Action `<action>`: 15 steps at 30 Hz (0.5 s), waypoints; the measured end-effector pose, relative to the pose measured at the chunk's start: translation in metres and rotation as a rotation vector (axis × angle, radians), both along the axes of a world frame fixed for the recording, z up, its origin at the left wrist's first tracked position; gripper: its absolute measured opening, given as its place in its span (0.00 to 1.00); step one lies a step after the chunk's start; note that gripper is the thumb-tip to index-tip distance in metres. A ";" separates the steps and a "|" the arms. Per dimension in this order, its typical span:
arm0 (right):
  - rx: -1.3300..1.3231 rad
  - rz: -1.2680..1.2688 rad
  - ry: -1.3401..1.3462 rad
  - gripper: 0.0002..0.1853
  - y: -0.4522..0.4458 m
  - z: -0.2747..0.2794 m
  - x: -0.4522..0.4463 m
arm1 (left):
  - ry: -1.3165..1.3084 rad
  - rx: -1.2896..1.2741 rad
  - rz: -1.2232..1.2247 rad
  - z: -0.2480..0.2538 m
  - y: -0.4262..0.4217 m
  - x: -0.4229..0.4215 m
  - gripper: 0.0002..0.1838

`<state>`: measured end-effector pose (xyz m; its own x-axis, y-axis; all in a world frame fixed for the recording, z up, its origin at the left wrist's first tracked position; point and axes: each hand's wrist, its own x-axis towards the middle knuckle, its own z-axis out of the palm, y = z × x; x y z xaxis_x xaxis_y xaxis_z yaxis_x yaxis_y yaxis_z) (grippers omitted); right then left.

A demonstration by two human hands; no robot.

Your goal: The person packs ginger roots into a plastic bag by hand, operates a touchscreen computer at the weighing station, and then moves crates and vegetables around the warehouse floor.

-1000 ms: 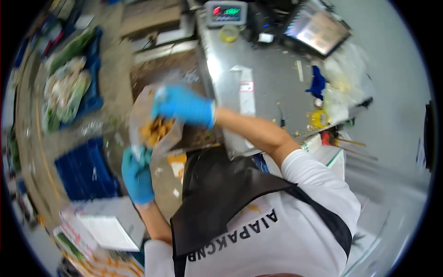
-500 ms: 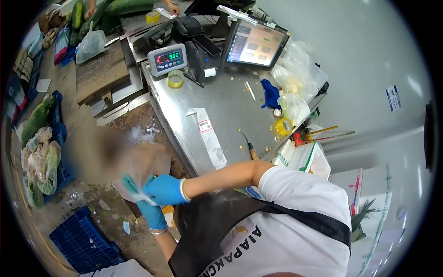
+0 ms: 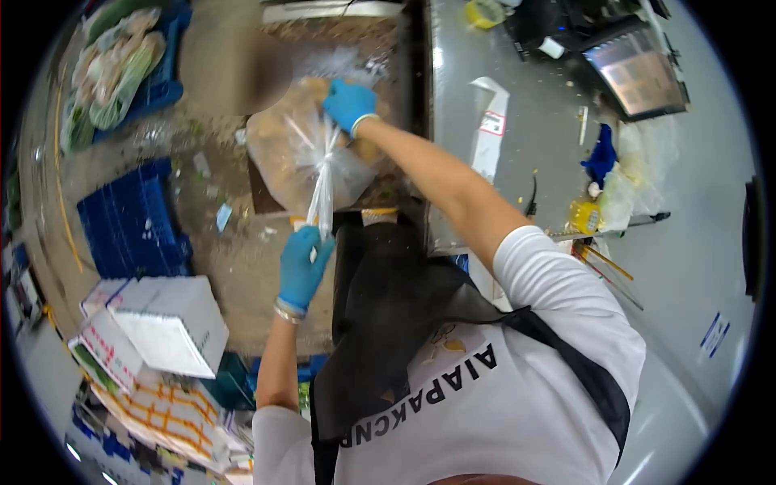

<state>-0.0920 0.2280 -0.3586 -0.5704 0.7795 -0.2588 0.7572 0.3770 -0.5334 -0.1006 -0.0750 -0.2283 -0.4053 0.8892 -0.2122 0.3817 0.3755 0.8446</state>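
Note:
A clear plastic bag (image 3: pixel 275 162) with tan contents I cannot make out lies on a brown board (image 3: pixel 267 194) low in front of me. Its neck is gathered into a white twist that points toward my body. My left hand (image 3: pixel 301 271), in a blue glove, is closed around the end of that twist. At the far side of the bag, my right hand (image 3: pixel 350 105), also gloved in blue, has its fingers curled in on the plastic. Wrinkles in the bag run from the right hand to the twist.
To the right stands a metal table (image 3: pixel 453 162) with a paper label strip (image 3: pixel 489 133), a yellow tape roll (image 3: pixel 584 217) and a monitor (image 3: pixel 634 69). A blue pallet (image 3: pixel 133 222) and white boxes (image 3: pixel 174 323) are on the left. Bagged vegetables (image 3: pixel 121 69) lie at far left.
My hands, close together at the bag before, are now apart: the right farther forward, the left nearer my body. The bag's neck is drawn out into a twist. My view has turned left.

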 end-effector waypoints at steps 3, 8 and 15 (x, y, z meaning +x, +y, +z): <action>-0.039 -0.083 0.059 0.14 -0.001 0.005 -0.002 | -0.445 -0.291 0.339 -0.036 -0.003 -0.021 0.17; -0.052 -0.028 -0.047 0.14 0.033 0.013 0.013 | 0.467 0.024 -0.217 0.008 0.029 -0.003 0.07; -1.355 0.094 0.770 0.15 0.010 0.116 0.084 | -0.653 0.220 0.373 0.064 0.071 -0.028 0.20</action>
<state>-0.0083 0.2381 -0.2424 -0.9225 0.1705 -0.3464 0.1544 -0.6593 -0.7359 -0.1285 -0.0039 -0.1644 -0.5394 0.7681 -0.3449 -0.3360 0.1793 0.9246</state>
